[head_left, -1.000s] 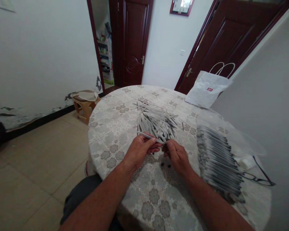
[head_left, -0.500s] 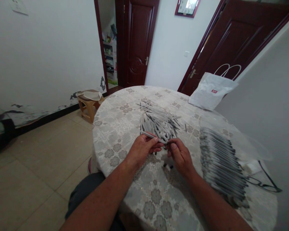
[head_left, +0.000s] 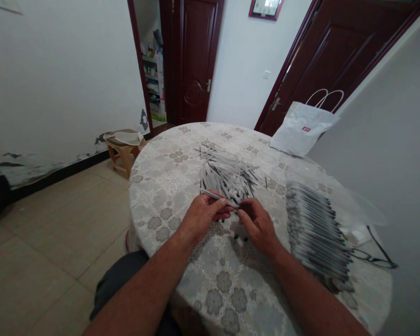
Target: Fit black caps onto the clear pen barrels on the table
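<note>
My left hand (head_left: 205, 214) is closed around a slim whitish-grey pen (head_left: 208, 192), which slants down to the right across its fingers. My right hand (head_left: 258, 224) pinches at the pen's right end; its fingertips hide that end, so any small part there cannot be made out. Just beyond both hands lies a loose pile of similar pens and dark thin pieces (head_left: 227, 170). A few small black caps or plugs (head_left: 236, 236) rest on the cloth below the fingers. To the right, many pens lie side by side in a neat stack (head_left: 317, 228).
A patterned tablecloth (head_left: 161, 186) covers the round table. Eyeglasses (head_left: 371, 257) lie beyond the stack at right, near clear plastic film. A white paper bag (head_left: 299, 128) stands at the back right. A stool (head_left: 124, 151) is on the floor at left.
My right fingers have turned and closed in at the pen's right end, where a dark piece showed between them before. The whole view has shifted slightly.
</note>
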`<state>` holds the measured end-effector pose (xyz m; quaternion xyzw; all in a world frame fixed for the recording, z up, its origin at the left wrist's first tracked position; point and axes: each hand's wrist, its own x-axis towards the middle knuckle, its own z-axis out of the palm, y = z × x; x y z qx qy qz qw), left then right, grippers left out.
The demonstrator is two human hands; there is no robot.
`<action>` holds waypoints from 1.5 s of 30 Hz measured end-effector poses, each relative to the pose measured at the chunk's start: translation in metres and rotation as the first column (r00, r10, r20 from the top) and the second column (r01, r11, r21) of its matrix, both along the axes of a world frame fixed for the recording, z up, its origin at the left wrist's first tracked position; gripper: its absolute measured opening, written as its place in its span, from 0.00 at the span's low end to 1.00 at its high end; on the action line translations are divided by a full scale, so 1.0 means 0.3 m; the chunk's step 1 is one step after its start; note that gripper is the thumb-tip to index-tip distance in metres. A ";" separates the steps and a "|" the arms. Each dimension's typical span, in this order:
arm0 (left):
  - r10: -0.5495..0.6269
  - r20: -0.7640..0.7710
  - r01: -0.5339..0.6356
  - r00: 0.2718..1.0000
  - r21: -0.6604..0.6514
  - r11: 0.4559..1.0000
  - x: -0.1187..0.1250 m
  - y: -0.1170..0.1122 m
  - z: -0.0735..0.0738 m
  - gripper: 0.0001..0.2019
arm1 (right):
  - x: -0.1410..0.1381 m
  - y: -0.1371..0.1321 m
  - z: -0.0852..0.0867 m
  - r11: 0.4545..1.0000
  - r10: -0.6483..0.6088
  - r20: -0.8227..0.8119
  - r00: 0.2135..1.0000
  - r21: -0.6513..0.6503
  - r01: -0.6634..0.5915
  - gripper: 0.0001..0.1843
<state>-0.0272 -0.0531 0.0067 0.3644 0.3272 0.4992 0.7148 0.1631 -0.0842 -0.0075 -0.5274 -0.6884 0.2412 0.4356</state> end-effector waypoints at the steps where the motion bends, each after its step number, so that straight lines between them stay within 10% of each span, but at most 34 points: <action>1: -0.006 -0.004 0.006 1.000 0.005 1.000 0.000 0.000 0.001 0.12 | 0.000 -0.001 0.003 1.000 -0.009 0.029 1.000 0.005 0.009 0.11; 22: -0.051 -0.320 0.104 0.946 0.150 0.983 0.029 0.046 0.037 0.14 | 0.044 0.018 0.053 0.988 0.042 0.200 0.979 0.138 -0.071 0.11; 26: -0.021 -0.630 0.294 0.776 0.333 0.896 0.048 0.098 0.051 0.10 | 0.088 0.033 0.063 0.968 -0.153 0.245 0.957 0.231 0.096 0.12; 31: 0.401 -0.864 0.551 0.305 0.503 0.665 0.085 0.158 0.015 0.11 | 0.147 0.056 0.062 0.899 -0.406 0.261 0.876 0.285 0.332 0.14; 35: 0.529 -0.848 0.664 0.025 0.409 0.626 0.126 0.186 -0.031 0.12 | 0.158 0.064 0.056 0.901 -0.403 0.317 0.859 0.304 0.311 0.14; 45: 0.625 -0.780 0.794 -0.027 0.363 0.487 0.094 0.194 -0.027 0.09 | 0.153 0.063 0.054 0.909 -0.383 0.340 0.859 0.306 0.284 0.12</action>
